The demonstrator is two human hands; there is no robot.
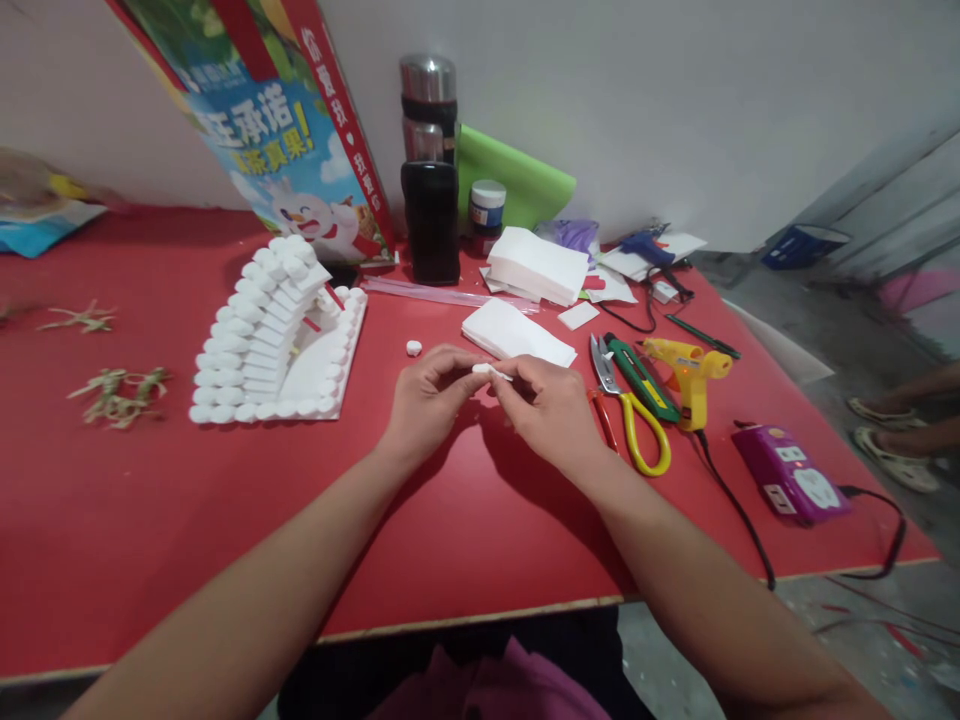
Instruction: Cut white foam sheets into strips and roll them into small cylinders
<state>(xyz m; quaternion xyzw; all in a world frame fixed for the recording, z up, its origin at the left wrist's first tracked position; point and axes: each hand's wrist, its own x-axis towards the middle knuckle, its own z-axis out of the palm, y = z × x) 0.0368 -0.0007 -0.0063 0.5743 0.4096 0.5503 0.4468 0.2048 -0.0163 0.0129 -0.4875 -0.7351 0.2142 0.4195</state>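
Note:
My left hand (439, 397) and my right hand (544, 405) meet over the red table, with fingertips pinched on a small strip of folded white paper (492, 371). The fingers partly cover it. Just behind them lies a stack of white paper sheets (517, 332). To the left of my left hand sits a little white paper wad (414, 348). Farther left stands a white stepped model (262, 345) edged with rows of rounded white wads, with small red sticks on it.
Pliers-like scissors (645, 435), a green utility knife (643, 378), a yellow glue gun (686, 375) and a purple power socket (795, 475) lie on the right. Behind stand a thermos (429, 80), a black phone-like object (431, 220) and a printed bag (300, 150). Dry grass figures (120, 395) lie left.

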